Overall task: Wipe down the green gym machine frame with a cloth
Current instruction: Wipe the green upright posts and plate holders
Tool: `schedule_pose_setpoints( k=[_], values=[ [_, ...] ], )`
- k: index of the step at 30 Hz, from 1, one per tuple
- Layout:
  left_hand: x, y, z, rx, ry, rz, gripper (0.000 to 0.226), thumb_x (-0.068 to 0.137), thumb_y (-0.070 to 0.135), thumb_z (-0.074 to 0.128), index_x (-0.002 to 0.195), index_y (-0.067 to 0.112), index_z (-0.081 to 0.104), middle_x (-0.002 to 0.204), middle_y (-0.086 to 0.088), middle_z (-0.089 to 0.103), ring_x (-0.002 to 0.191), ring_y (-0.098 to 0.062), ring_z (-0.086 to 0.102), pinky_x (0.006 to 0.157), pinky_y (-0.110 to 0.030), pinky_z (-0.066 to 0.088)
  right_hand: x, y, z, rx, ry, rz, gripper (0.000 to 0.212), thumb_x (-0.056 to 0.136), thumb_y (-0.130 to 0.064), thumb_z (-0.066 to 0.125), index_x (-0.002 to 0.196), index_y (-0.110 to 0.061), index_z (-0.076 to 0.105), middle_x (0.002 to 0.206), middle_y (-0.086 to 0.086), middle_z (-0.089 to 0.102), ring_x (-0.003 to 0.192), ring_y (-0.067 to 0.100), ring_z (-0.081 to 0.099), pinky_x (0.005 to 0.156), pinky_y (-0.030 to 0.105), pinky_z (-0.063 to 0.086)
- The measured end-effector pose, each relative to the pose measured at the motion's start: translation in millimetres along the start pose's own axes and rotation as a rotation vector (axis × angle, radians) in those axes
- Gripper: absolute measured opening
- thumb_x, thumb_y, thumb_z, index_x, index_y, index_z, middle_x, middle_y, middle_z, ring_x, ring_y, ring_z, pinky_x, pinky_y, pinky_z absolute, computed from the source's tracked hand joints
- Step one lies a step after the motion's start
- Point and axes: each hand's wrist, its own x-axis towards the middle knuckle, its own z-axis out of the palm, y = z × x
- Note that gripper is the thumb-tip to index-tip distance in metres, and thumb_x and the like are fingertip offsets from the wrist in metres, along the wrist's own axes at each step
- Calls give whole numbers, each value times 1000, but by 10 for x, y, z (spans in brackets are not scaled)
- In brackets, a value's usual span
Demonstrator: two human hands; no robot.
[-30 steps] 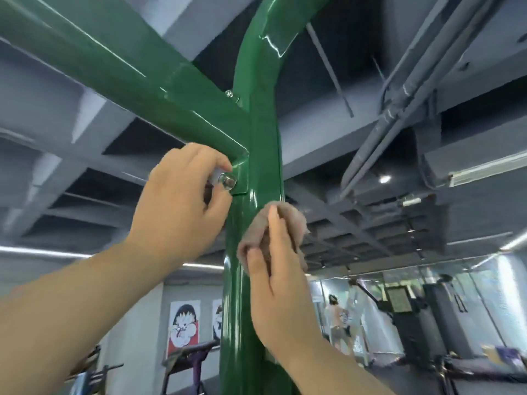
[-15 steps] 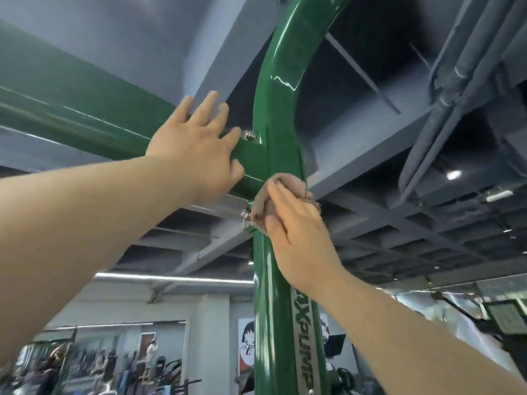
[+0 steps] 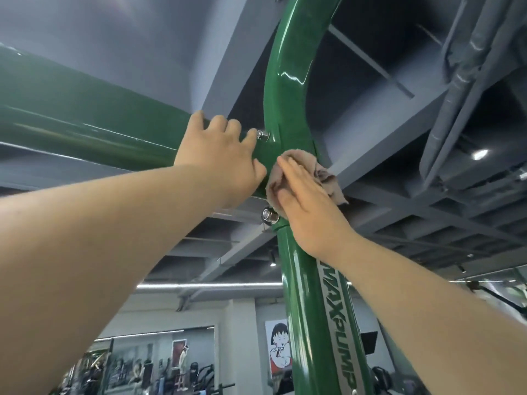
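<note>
The green gym machine frame rises as an upright post that curves off at the top, and a green crossbar meets it from the left. My left hand grips the crossbar just left of the joint, fingers curled over its top. My right hand presses a crumpled beige cloth flat against the post at the joint, fingers straight. Part of the cloth hangs out to the right of the hand. Two silver bolts show at the joint.
Grey ceiling beams and ducts run overhead on the right. Far below stand other gym machines and a cartoon poster on the wall. A white MAXPUMP label runs down the post.
My left hand went from pinching the bolt to gripping the crossbar top. My right hand slid the cloth up the post to the joint. The view tilted upward.
</note>
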Motion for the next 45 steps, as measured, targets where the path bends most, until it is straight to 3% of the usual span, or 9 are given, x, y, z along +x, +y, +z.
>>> schedule_pose_setpoints(
  k=[4,8,11,16,22,30,33,39,45],
  values=[
    [86,79,-87,5,-21,-16,59,97,46,16,148,24,36,137,-12,44,123,-31,39,105,-50,28,174,158,-115,9,99,-53,40,103,-18,41,142,-26,44,127,-16,51,130,19,40,112,41,36],
    [261,97,-36,-23,19,-24,56,93,45,14,132,25,49,125,-9,49,114,-29,41,93,-45,34,1030,172,-116,-142,33,-37,46,107,-34,29,153,-34,31,165,-6,12,152,18,4,124,38,3],
    [256,81,-9,-29,34,-42,58,90,44,13,135,28,45,124,-6,54,113,-27,46,93,-42,34,1449,131,-174,-231,-61,-26,52,105,-38,26,156,-37,17,166,-2,-13,152,22,-14,121,42,-6],
    [239,104,-2,-45,14,-36,60,87,43,10,133,28,47,125,-2,57,117,-24,50,100,-40,34,1412,128,-183,-210,-59,34,61,105,-38,27,159,-26,1,165,1,-18,152,25,-15,121,45,-6],
    [228,160,32,-38,28,-67,59,90,43,11,132,25,48,129,-4,57,119,-26,51,104,-40,31,366,401,-123,-137,-95,-105,58,106,-45,21,157,-32,-3,161,-14,-21,146,6,-24,110,22,-17],
    [201,167,130,-6,147,-55,66,86,39,0,124,25,52,116,0,63,108,-24,56,101,-37,32,1691,369,-304,-135,-58,146,63,104,-48,22,158,-31,-3,165,-2,-16,152,25,-11,121,52,-3],
    [185,158,136,-12,153,-44,71,85,41,-1,124,21,55,113,-3,65,106,-27,58,101,-39,33,1579,433,-351,-125,-80,126,61,105,-45,21,159,-28,-3,165,-1,-19,152,24,-14,122,47,-3],
    [124,185,124,-8,122,-50,68,93,41,2,146,20,40,143,-7,52,133,-28,45,117,-45,21,73,467,-162,-137,-113,-82,60,105,-48,21,154,-36,-11,156,-18,-27,144,3,-27,111,23,-18],
    [121,205,179,-5,193,-69,71,90,41,4,134,18,54,131,-9,61,124,-31,52,114,-46,25,760,389,-225,-184,-93,28,58,106,-49,19,157,-35,-6,164,-6,-18,150,17,-18,117,33,-12]
  ],
)
